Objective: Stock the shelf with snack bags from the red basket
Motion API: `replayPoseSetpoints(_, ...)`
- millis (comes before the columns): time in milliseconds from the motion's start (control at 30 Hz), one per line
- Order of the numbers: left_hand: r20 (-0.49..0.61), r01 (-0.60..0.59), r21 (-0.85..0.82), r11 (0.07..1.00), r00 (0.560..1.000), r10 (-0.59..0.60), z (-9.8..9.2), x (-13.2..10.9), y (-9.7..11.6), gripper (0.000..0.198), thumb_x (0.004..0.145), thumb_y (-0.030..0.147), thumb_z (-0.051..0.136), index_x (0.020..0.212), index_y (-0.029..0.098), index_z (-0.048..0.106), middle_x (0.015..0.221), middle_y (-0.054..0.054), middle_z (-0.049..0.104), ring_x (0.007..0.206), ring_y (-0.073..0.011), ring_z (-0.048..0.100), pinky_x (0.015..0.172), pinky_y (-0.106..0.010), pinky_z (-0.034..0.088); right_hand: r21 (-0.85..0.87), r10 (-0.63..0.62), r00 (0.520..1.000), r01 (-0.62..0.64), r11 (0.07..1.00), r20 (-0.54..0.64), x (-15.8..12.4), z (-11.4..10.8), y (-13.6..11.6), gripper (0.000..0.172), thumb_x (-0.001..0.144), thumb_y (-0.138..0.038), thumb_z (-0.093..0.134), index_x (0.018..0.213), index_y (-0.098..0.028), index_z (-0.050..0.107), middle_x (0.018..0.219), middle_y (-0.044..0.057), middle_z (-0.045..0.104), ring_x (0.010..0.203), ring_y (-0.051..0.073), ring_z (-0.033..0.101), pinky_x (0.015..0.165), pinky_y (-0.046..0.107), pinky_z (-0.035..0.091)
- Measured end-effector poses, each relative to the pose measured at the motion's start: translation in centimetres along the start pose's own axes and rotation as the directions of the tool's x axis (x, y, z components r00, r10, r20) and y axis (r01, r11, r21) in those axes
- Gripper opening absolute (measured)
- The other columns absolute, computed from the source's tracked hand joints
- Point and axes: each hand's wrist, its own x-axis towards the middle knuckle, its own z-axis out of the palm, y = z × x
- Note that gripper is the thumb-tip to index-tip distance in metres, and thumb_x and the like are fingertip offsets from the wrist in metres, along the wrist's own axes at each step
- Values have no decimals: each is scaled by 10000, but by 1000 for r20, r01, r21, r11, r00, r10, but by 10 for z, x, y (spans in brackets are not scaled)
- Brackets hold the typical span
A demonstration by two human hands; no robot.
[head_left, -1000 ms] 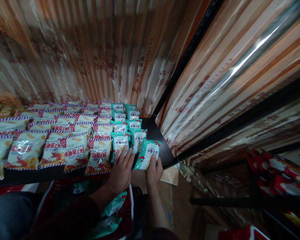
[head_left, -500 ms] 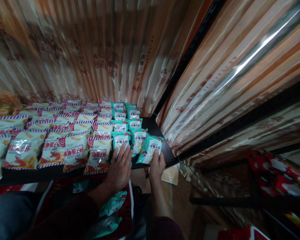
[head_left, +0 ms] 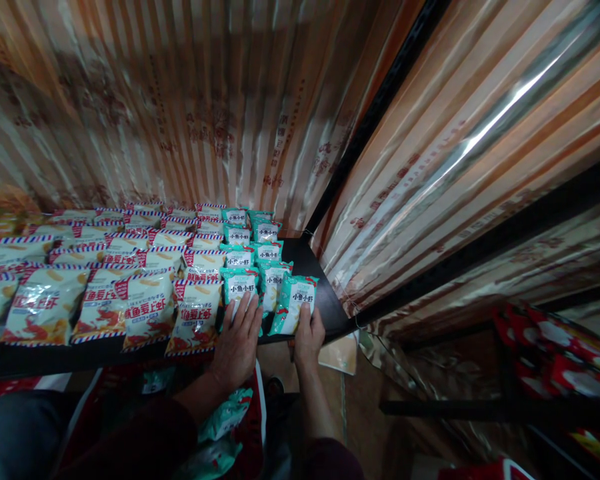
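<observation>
My left hand (head_left: 237, 343) lies with fingers stretched out against the lower front of a teal snack bag (head_left: 241, 284), which stands at the front of the left teal column. Beside it, my right hand (head_left: 309, 337) grips another teal snack bag (head_left: 293, 308) at its lower right, thumb on the front. This bag leans a little and overlaps the right edge of a teal bag (head_left: 274, 283) behind it. More teal bags stand in two columns toward the back of the black shelf (head_left: 333, 303). What my right fingers do behind the bag is hidden.
Rows of white snack bags (head_left: 147, 303) with striped edges fill the shelf to the left. Below sits a red basket (head_left: 258, 407) with more teal bags (head_left: 227, 413). A black post (head_left: 363, 127) and striped curtain (head_left: 415, 167) border the right side. Red packets (head_left: 555, 340) lie at far right.
My right hand has shifted the held teal bag slightly left, closer to the neighbouring bag, and it stands a bit straighter. My left hand stays on its bag. The view has moved slightly.
</observation>
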Motion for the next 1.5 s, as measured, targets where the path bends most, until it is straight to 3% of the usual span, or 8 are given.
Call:
replayPoseSetpoints(267,18,-40,10,999,999,39,1,4,6,510,859,233,457,1360,134,458,1513,-84,335,1435,-287,175,1167,-504,135,86,10,1000,-11,996,7,-1,0,-1,481,794,-622,478,847,-162,607,727,23,645,656,165,539,589,261,427)
replayPoseSetpoints(533,47,-36,-14,999,998,37,2,5,8,519,856,221,450,1365,116,444,1518,-90,325,1442,-297,133,1169,-517,131,40,-39,999,38,998,28,-1,1,-2,461,800,-608,480,835,-166,608,721,30,647,666,168,547,602,262,437)
replayPoseSetpoints(733,66,-36,-82,996,997,42,-4,-1,12,528,845,219,469,1359,100,446,1519,-130,310,1448,-311,69,1164,-537,137,57,-42,998,45,997,-54,-3,-6,2,468,795,-617,469,856,-169,588,760,32,623,693,167,528,641,275,441)
replayPoseSetpoints(900,112,-78,-196,977,988,102,-9,-10,21,549,833,186,459,1370,84,416,1522,-144,300,1448,-318,33,1154,-562,162,28,-23,996,25,999,-84,-7,-15,0,463,804,-611,460,843,-168,589,706,15,608,647,151,506,623,266,427)
replayPoseSetpoints(1033,111,-100,-341,935,983,145,-11,-7,33,641,768,46,395,1407,76,341,1530,-137,286,1453,-266,38,1142,-489,275,41,-6,995,11,999,-101,-9,-18,0,468,796,-622,460,846,-172,579,705,11,604,643,152,513,616,268,434)
replayPoseSetpoints(1233,163,-19,-546,838,978,129,-11,9,51,639,789,56,359,1424,69,289,1532,-170,262,1421,-226,231,1130,-419,340,91,33,993,-23,996,-109,-7,-24,-2,461,777,-631,473,832,-182,564,696,15,612,649,168,537,620,286,458)
replayPoseSetpoints(1333,202,39,-602,798,974,105,-11,18,56,675,772,65,381,1438,66,270,1539,-175,238,1414,-243,254,1135,-433,330,76,10,993,-2,997,-115,-1,-26,-6,489,781,-627,474,929,-173,578,803,49,646,736,194,576,686,313,479)
replayPoseSetpoints(1500,267,144,-622,769,963,36,-14,39,67,666,764,85,398,1422,40,305,1536,-167,250,1420,-251,237,1155,-425,296,40,-72,989,78,996,-131,17,-31,-15,605,801,-592,473,1221,-157,492,1167,123,593,1063,239,550,898,368,446)
